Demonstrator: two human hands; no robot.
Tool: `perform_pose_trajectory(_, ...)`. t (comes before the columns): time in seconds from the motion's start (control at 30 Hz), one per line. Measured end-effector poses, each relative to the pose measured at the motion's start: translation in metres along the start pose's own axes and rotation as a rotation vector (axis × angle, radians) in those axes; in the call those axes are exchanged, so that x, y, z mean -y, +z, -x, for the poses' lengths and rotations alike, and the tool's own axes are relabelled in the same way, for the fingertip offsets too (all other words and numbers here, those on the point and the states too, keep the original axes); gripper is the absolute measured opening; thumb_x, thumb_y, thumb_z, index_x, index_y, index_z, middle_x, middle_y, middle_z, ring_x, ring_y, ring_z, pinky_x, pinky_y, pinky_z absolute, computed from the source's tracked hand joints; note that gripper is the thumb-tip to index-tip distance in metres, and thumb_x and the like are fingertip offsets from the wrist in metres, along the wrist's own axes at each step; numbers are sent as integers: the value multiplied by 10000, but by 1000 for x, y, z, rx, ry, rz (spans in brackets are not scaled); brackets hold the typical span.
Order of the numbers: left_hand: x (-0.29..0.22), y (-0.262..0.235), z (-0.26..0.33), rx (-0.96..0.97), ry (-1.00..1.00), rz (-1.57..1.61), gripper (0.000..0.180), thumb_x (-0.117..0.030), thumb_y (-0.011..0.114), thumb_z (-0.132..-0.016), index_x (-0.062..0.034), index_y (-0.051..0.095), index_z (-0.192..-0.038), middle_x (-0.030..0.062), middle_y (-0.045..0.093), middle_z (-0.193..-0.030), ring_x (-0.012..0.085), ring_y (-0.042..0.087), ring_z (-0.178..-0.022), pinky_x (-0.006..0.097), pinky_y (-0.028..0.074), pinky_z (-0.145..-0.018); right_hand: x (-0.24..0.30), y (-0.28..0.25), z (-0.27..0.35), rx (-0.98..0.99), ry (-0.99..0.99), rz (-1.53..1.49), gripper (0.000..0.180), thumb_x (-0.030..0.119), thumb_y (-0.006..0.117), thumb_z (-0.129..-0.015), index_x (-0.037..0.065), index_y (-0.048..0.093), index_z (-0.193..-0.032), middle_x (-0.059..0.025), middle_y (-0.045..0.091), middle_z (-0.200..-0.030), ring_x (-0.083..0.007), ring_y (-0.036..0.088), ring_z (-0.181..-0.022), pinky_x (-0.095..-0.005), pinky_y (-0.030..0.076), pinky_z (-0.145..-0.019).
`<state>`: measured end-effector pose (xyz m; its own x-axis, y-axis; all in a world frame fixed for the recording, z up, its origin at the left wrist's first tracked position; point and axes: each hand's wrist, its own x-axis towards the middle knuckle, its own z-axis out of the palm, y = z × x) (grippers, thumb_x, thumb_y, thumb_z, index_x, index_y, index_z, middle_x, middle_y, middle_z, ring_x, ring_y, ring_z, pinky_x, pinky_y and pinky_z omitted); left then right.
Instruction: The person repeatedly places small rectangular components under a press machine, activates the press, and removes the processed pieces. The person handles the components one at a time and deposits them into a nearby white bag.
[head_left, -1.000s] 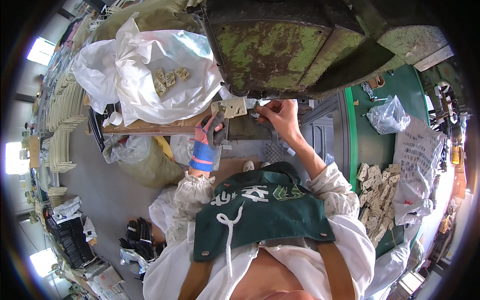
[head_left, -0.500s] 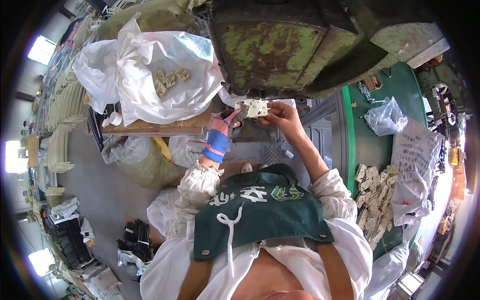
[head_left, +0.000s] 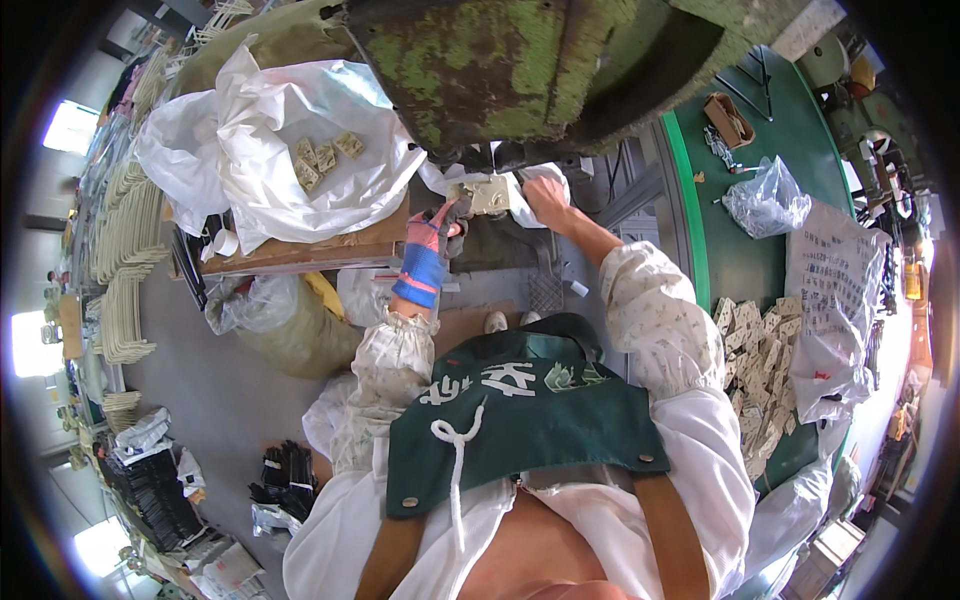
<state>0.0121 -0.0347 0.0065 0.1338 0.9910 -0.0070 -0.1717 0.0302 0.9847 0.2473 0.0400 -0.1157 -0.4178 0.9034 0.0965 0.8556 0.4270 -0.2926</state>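
My left hand point(head_left: 437, 232), in a pink and blue glove with dark fingertips, is closed on the left edge of a small cream plate with cutouts point(head_left: 489, 197). The plate lies level, just under the front of a worn green machine point(head_left: 470, 80). My right hand point(head_left: 546, 200) is bare and just right of the plate, apart from it. Its fingers are curled in, against a white sheet or bag point(head_left: 522, 205) below the machine; whatever they may hold is hidden.
On the left, a white plastic bag point(head_left: 260, 170) with several cream pieces point(head_left: 318, 160) rests on a wooden board point(head_left: 330, 248). At right, a green table point(head_left: 770, 180) bears a clear bag point(head_left: 767, 200) and a heap of cream plates point(head_left: 755, 370). A foot pedal point(head_left: 545, 290) lies below.
My right hand has let go of the plate and moved slightly up and right, its fingers now curled. The left hand keeps the plate, a little farther left. The whole view has shifted slightly.
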Motion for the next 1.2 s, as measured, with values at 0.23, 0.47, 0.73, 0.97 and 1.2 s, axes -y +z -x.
perform_pose_trajectory(0.23, 0, -1, 1, -68, -256, 101, 202, -179, 604, -840, -36, 683, -957, -27, 520, -614, 53, 419, -462, 213, 264, -418, -30, -41, 28, -125, 271, -875, 214, 47, 644, -757, -34, 671, -953, -134, 677, -771, -157, 636, -675, -282, 503, -642)
perform_pose_trajectory(0.47, 14, -7, 6, -6, 82, -226, 203, -158, 593, -830, -33, 679, -965, -29, 538, -650, 36, 436, -515, 227, 317, -446, -6, -80, 49, -86, 271, -1335, 220, 68, 620, -829, -68, 650, -1000, -66, 658, -829, -93, 572, -698, -228, 471, -644)
perform_pose_trajectory(0.73, 0, -14, 34, -41, -173, -510, 160, -148, 645, -811, -1, 661, -870, 31, 631, -711, 69, 539, -556, 233, 409, -491, 56, -160, 67, 74, -155, -1015, 121, 42, 617, -829, -38, 647, -914, -43, 638, -847, -81, 575, -752, -224, 469, -699)
perform_pose_trajectory(0.97, -45, 61, 65, 135, -207, 140, 198, -196, 605, -877, 0, 632, -875, 9, 596, -687, 79, 516, -553, 224, 406, -516, 86, -161, 76, 274, -65, -1459, 148, 86, 662, -833, -5, 655, -950, -20, 640, -834, -70, 555, -715, -223, 443, -632)
perform_pose_trajectory(1.2, -3, -1, 41, -244, 126, -661, 256, -278, 627, -866, -28, 653, -816, 11, 600, -650, 53, 499, -559, 202, 365, -485, 91, -156, 70, -123, 155, -1365, 103, 69, 630, -854, -22, 633, -901, -42, 615, -744, -91, 549, -640, -222, 450, -590)
